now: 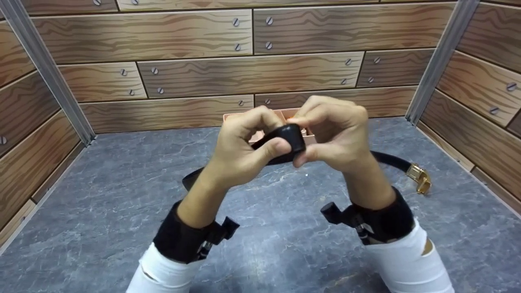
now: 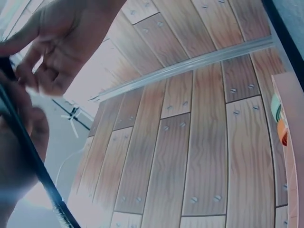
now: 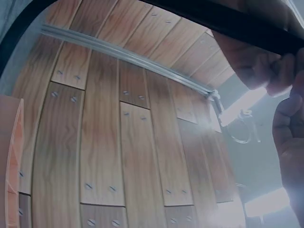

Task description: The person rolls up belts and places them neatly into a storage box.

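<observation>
A black belt (image 1: 294, 137) is bent into a tight curl at its near end, held up above the table between both hands. The left hand (image 1: 240, 152) grips this curled part, with the thumb lying along its front. On the other side the right hand (image 1: 340, 132) pinches the curl's edge between thumb and fingers. Behind the wrists the rest of the strap runs out to both sides, and a gold buckle (image 1: 418, 178) lies at its right end on the table. In the right wrist view the belt strap (image 3: 223, 19) crosses the top, partly hiding the fingers.
A pink divided box (image 1: 310, 139) stands behind the hands, near the back wall. In the left wrist view, a green roll (image 2: 275, 107) and an orange roll (image 2: 282, 132) show over its rim. Wood-patterned panels (image 1: 195, 77) enclose the grey marbled table (image 1: 260, 252).
</observation>
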Demonstrator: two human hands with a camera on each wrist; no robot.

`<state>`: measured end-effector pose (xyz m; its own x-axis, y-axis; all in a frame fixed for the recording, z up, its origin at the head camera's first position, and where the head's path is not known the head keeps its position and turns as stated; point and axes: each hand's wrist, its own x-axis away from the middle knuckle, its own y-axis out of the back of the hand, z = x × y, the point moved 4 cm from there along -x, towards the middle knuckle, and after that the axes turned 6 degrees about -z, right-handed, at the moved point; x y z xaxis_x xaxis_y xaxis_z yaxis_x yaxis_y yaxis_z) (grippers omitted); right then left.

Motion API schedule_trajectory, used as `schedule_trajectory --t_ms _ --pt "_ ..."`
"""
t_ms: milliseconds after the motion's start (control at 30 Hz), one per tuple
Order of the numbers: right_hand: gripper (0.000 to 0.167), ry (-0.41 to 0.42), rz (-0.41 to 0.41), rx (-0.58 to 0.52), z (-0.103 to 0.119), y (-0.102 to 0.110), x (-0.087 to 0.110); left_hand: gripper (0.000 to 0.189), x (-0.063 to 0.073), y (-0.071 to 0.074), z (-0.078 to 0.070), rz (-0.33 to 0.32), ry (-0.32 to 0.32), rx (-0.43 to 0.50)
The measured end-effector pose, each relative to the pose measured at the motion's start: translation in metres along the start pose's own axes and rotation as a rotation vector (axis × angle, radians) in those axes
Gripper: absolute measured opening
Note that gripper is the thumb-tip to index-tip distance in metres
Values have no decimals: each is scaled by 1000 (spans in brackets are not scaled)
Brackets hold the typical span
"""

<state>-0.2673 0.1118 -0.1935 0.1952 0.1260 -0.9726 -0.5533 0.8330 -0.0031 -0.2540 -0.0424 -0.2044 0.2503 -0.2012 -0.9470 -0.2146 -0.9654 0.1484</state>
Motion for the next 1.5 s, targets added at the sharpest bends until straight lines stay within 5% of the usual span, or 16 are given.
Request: schedule_trajectory --t_ms 133,267,333,533,600,667,767,933,1067,1167,1333,1500 --pt "48 -33 10 -42 -3 -2 1 71 0 -2 4 -100 -13 -190" --pt "48 13 52 52 -1 -6 -1 84 0 -3 7 -78 28 -292" --pt "49 52 63 136 1 -7 -2 87 1 -4 8 -36 70 -252" --pt "47 157 87 398 6 -13 -3 70 3 -9 8 22 243 87" --pt "47 162 96 449 7 -14 -2 55 4 -8 6 10 259 78" --pt "47 158 125 488 8 -15 -2 41 4 -6 3 3 248 -29" --pt "48 171 226 564 11 -19 -1 30 4 -5 0 14 212 -309" --pt "38 223 461 870 17 -31 8 25 3 -4 -1 55 191 -754" --pt "28 257 566 1071 16 -37 14 31 3 -4 0 128 256 -886" --pt "28 252 565 1058 15 -36 14 37 3 -6 -1 182 243 -872" --pt "27 153 477 889 12 -26 11 31 5 -9 1 252 143 -747" --pt "36 58 383 664 12 -14 7 26 6 -12 7 291 218 -457"
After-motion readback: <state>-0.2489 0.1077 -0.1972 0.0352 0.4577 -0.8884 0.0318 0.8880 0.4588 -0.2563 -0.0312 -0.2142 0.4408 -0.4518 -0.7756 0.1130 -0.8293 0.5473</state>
